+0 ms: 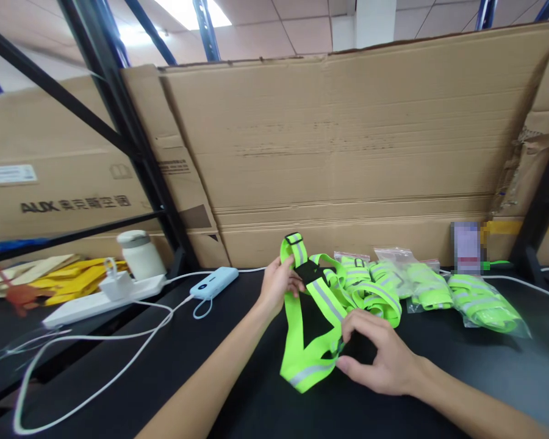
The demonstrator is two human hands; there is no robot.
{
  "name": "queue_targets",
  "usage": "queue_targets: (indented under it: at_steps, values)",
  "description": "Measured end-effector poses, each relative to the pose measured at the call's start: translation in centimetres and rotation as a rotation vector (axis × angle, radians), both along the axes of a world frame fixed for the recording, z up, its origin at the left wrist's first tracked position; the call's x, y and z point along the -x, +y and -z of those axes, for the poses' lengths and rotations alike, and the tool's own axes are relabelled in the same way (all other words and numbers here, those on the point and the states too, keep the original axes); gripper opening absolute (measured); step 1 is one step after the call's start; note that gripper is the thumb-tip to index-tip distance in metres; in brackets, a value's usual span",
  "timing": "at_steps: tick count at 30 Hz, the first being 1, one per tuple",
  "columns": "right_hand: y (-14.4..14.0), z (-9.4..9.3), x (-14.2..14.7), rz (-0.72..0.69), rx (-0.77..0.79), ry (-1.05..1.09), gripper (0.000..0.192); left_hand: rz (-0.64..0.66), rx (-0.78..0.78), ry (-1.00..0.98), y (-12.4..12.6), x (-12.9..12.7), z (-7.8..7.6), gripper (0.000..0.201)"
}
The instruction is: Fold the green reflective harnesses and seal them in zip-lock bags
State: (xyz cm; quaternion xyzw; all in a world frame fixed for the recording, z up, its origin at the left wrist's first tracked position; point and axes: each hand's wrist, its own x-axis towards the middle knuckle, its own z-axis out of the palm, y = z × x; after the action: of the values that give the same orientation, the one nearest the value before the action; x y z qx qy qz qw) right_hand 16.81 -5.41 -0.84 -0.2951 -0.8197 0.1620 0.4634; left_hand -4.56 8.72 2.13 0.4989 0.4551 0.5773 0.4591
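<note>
My left hand (277, 286) is closed on a neon-green reflective strap (293, 329) with a grey stripe, near its black buckle and a black patch where the bands meet. The strap hangs in a loop down to the black table. My right hand (382, 353) pinches the lower part of the same strap between thumb and fingers, at a small dark fitting partly hidden by the fingertips. Just behind lies a loose heap of similar green straps (375, 299), close to the held one.
Bagged green straps (485, 305) lie to the right. On the left are a light-blue power bank (215, 281), a white power strip (105, 302), a looping white cable (96, 399) and a white bottle (141, 255). A cardboard sheet (348, 140) stands behind the table.
</note>
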Motion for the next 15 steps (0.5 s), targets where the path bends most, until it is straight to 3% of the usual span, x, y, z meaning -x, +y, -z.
queue_targets:
  at_steps: [6, 9, 12, 14, 15]
  values:
    - [1.0, 0.4, -1.5, 0.269, -0.059, 0.074, 0.041, -0.242, -0.043, 0.292, 2.2, 4.2, 0.1, 0.028]
    - [1.4, 0.6, -2.1, 0.28, -0.128, 0.008, 0.05, -0.354, -0.126, 0.445, 2.4, 5.4, 0.0, 0.027]
    - [1.6, 0.6, -2.5, 0.237, -0.165, -0.035, 0.031, -0.421, -0.2, 0.578, 2.5, 6.0, 0.2, 0.023]
    - [1.6, 0.4, -2.6, 0.234, -0.179, -0.006, 0.014, -0.414, -0.238, 0.645, 2.7, 6.1, 0.5, 0.018]
    - [1.6, 0.3, -2.5, 0.239, -0.192, 0.018, 0.015, -0.391, -0.257, 0.671, 2.8, 6.0, 0.7, 0.019]
